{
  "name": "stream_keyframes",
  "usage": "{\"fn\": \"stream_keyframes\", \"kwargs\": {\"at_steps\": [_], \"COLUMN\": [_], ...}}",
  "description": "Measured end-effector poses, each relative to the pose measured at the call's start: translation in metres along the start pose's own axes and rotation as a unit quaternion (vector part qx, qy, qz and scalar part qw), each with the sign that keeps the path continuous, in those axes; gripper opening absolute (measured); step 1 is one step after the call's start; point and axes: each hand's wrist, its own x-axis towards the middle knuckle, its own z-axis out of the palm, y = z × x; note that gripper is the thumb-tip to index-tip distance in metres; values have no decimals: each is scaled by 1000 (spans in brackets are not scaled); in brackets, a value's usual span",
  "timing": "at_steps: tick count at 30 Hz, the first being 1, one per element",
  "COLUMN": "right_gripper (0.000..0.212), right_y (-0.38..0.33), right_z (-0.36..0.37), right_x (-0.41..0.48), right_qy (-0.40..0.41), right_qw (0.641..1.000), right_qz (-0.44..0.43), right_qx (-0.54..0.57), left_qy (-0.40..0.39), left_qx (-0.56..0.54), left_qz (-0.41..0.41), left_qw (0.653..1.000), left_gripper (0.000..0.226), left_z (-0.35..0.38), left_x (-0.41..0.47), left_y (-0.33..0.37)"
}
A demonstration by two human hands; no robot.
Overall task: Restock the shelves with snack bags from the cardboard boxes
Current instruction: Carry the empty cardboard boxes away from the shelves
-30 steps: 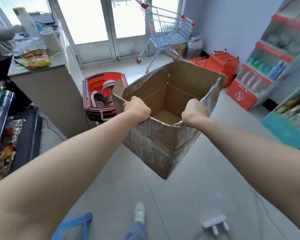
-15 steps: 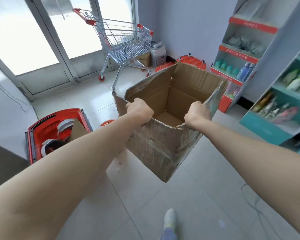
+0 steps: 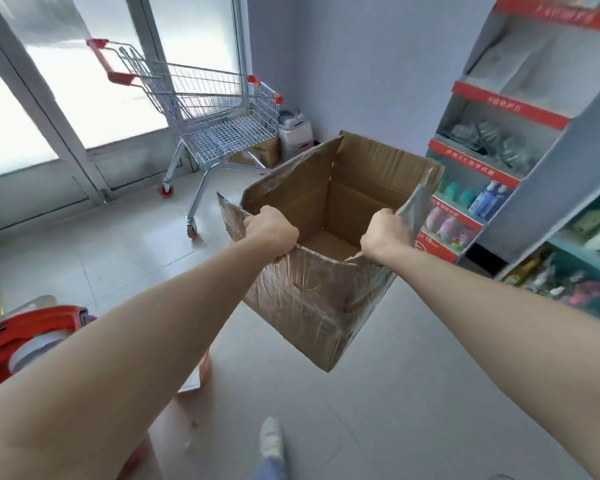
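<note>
Head view; shelves [image 3: 510, 105] stand right of the cardboard box [image 3: 312, 296], stocked with bottles and packets too blurred to name; shopping cart [image 3: 219, 112] sits beyond the box to its left, by the glass doors; the box hangs clear of the tiled floor, tilted, one bottom corner lowest, flaps up, inside bare as far as shows, no snack bags in it; red basket [image 3: 21, 337] lies on the floor left of the box, nearer the wearer; left hand [image 3: 271, 230] grasps the box's near-left rim, right hand [image 3: 385, 233] its near-right rim, fingers curled over the edge.

Judgement: an emptied box being carried off. Risks: the taped card looks slick and the rim creased, so a grip may slide or the edge tear; the box hides the floor beneath it, so a foot may catch a cart wheel.
</note>
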Motion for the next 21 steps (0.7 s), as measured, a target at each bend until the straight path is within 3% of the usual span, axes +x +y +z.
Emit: {"fn": "stream_keyframes", "kwargs": {"at_steps": [5, 11, 21], "right_gripper": [51, 74, 63], "right_y": [-36, -59, -74], "right_z": [-2, -1, -2], "right_x": [113, 242, 483], "right_qy": [-5, -5, -8], "right_qw": [999, 998, 998], "right_qz": [28, 49, 50], "right_qx": [26, 31, 44], "left_qy": [2, 3, -5], "left_qx": [0, 4, -20], "left_qz": [11, 20, 16], "left_qw": [1000, 1000, 1000], "left_gripper": [32, 45, 41], "left_z": [-13, -15, 16], "left_x": [109, 224, 429], "left_y": [51, 119, 239]}}
